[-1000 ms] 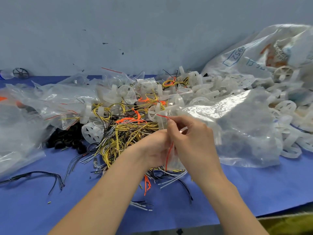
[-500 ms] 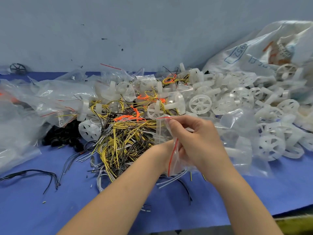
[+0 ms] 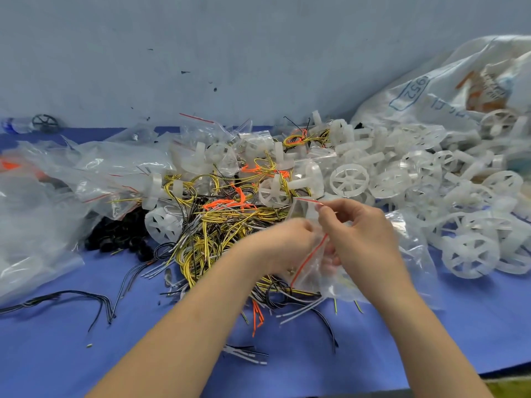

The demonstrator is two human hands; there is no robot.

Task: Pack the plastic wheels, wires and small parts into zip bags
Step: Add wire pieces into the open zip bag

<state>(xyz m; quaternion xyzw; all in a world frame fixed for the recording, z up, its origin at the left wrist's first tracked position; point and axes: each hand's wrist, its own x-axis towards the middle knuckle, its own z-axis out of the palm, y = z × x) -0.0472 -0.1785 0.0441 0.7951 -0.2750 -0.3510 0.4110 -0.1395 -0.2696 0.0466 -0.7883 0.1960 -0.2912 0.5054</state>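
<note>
Zip bag sits between your two hands, over the near edge of the wire tangle at mid-worktop. Your right hand pinches the bag's red-striped top edge between thumb and forefinger. Your left hand is blurred, fingers curled against the bag's left side; whether it grips cannot be told. White plastic wheels lie heaped just beyond the hands and off to their right.

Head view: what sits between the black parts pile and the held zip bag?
The head view shows a white plastic wheel, then a tangle of yellow, black and orange wires, between the black parts and the zip bag.
</note>
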